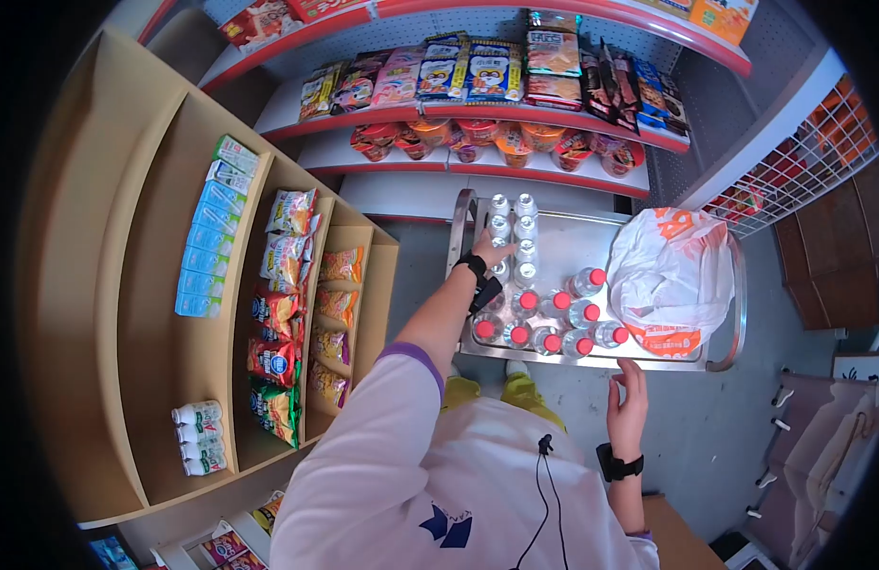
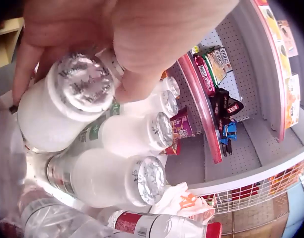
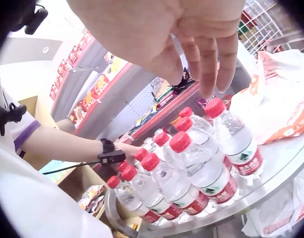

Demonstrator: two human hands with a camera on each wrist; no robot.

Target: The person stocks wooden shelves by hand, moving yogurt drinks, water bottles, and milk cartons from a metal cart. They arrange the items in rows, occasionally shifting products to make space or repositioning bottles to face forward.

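Observation:
Two rows of small white bottles with silver foil lids (image 1: 525, 228) stand on the left side of a metal cart (image 1: 577, 237). My left hand (image 1: 497, 251) is at the near part of these rows. In the left wrist view its fingers and thumb hold one foil-lidded bottle (image 2: 50, 116) from both sides, with more foil-lidded bottles (image 2: 114, 178) close beside it. Clear water bottles with red caps (image 1: 554, 303) are grouped along the cart's near side. Off the cart's near edge, my right hand (image 1: 629, 410) hangs with loose fingers and nothing in it.
A white and orange plastic bag (image 1: 672, 280) covers the cart's right part. Beyond the cart are shelves with snack packs (image 1: 468, 71) and cup noodles (image 1: 515, 142). On the left stands a wooden shelf (image 1: 164, 380) holding chip bags (image 1: 273, 361) and drink cartons (image 1: 209, 237).

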